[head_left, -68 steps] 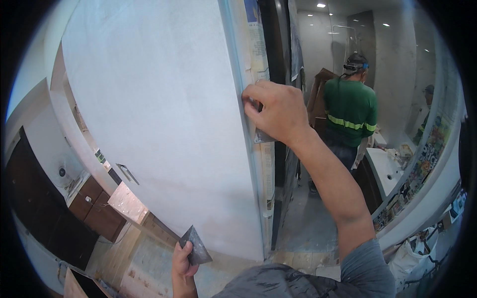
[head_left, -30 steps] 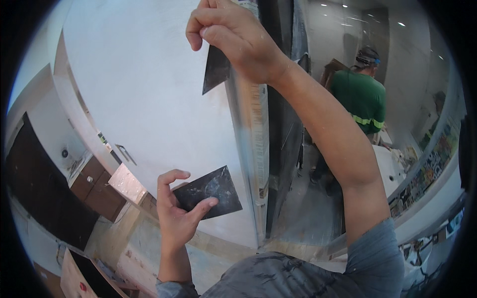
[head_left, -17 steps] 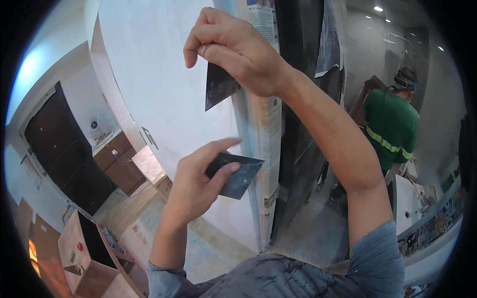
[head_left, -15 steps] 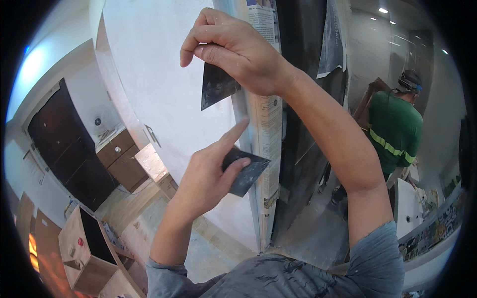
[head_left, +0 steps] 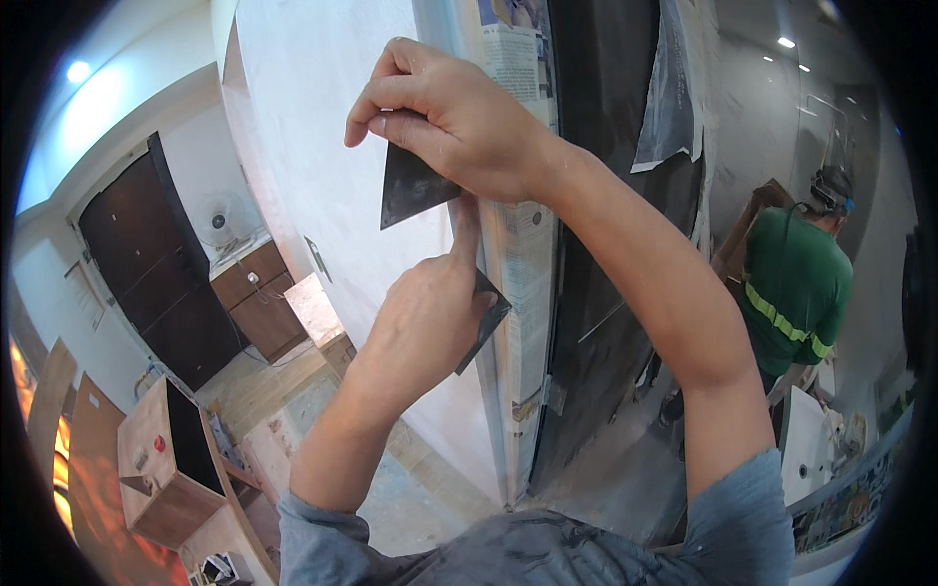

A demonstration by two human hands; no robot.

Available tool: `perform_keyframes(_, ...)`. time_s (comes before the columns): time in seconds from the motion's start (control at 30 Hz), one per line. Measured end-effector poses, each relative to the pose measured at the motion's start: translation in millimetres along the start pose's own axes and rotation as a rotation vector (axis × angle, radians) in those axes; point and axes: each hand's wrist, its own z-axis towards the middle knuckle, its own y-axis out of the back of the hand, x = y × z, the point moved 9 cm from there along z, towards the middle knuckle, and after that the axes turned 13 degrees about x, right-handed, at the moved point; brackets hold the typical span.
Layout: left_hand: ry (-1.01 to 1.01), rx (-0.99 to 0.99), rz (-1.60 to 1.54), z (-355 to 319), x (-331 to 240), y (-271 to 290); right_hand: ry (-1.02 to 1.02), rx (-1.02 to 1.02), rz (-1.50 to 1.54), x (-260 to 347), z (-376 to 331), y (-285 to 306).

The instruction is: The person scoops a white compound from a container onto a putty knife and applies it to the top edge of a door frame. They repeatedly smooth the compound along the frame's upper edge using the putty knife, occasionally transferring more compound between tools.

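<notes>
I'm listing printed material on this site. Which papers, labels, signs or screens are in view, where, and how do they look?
Newspaper sheets: taped down the door frame edge beside both hands, a tall narrow strip, greyish white with dark print and small colour pictures.
Translucent plastic sheet: hanging over the dark door at upper right, pale grey, crumpled, unprinted.
No signs or screens can be made out.

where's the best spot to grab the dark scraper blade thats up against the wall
Probably at its narrow top end, pinched from above, as the right hand does now. The scraper blade widens downward to a free working edge by the white wall, so the top is the only part clear of that edge.
</notes>
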Motion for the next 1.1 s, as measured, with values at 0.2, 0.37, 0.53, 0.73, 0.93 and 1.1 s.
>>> perform_keyframes(0.2, -0.003, 0.010, 0.002, 0.1, 1.5, -7.1, -0.036, 0.093, -0.006, 7.3, 6.7, -2.6)
perform_keyframes(0.37, 0.026, 0.049, 0.066, -0.5, -5.0, -9.0, -0.061, 0.174, -0.021, 5.7, 7.9, -7.2)
perform_keyframes(0.53, -0.036, 0.042, 0.095, -8.6, -6.3, -9.5, -0.102, 0.195, 0.002, 4.7, 9.4, -5.9)
perform_keyframes(0.73, 0.009, 0.074, -0.016, -40.6, -19.4, -5.2, -0.061, 0.126, 0.030, 24.6, 16.0, 29.0)
perform_keyframes(0.93, -0.031, 0.071, -0.060, -54.0, -7.7, -0.1, -0.245, 0.095, 0.139, 26.8, 1.4, 79.7)
perform_keyframes(1.1, -0.013, -0.101, -0.172, -58.0, 24.5, 17.5, -0.241, 0.093, -0.269, 22.6, -31.1, 59.9)
